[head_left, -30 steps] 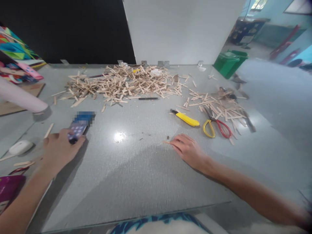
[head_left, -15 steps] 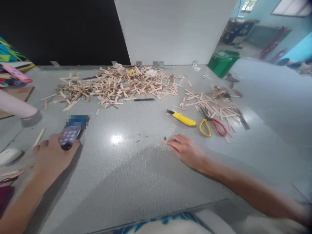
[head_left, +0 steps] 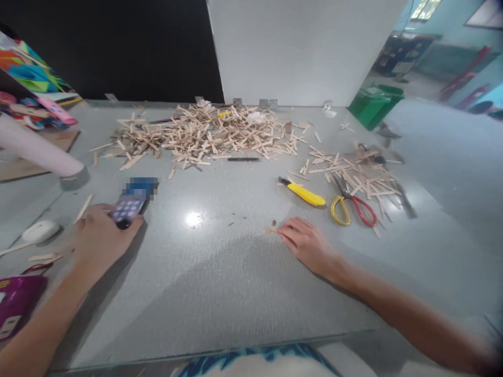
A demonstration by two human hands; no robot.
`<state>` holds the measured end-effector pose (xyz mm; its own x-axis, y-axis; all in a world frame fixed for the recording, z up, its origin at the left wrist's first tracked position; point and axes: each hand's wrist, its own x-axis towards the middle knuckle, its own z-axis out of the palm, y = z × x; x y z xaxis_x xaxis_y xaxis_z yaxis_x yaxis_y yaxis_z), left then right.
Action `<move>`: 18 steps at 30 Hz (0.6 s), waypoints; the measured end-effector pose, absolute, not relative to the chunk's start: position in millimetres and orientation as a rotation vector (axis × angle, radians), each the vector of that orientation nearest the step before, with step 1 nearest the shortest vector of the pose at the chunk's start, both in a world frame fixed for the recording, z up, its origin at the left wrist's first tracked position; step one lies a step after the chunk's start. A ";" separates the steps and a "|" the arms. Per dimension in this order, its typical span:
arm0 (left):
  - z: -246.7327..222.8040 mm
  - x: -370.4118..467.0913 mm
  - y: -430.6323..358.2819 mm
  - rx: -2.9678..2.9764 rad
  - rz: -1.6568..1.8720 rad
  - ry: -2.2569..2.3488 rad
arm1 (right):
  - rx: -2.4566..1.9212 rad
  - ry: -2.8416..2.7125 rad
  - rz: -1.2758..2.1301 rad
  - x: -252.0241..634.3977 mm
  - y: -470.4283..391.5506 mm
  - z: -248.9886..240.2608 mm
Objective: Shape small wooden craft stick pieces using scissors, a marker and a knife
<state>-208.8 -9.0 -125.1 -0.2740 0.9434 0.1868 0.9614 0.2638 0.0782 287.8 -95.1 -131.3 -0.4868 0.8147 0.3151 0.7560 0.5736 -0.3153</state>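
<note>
On the left, my left hand (head_left: 102, 236) is closed around the lower end of a phone (head_left: 131, 207) with a lit screen. Near the middle, my right hand (head_left: 306, 243) rests on the grey table (head_left: 204, 293), its fingertips pinching a small wooden stick piece (head_left: 271, 230). Beyond that hand lie a yellow utility knife (head_left: 305, 194) and scissors with one yellow and one red handle (head_left: 364, 211).
A large pile of wooden sticks (head_left: 212, 136) spreads along the back, with a smaller heap (head_left: 365, 175) to the right. A black pen (head_left: 243, 159), a white mouse (head_left: 41, 231), a pale roll (head_left: 39, 146) and a purple object (head_left: 23, 301) also lie about.
The view has turned slightly left, so things appear further right and more of the purple object shows. Both hands keep their holds.
</note>
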 end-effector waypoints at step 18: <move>-119.7 -92.4 -62.3 -2.710 -0.441 -1.992 | -1.206 -2.404 0.148 286.4 -91.0 -136.5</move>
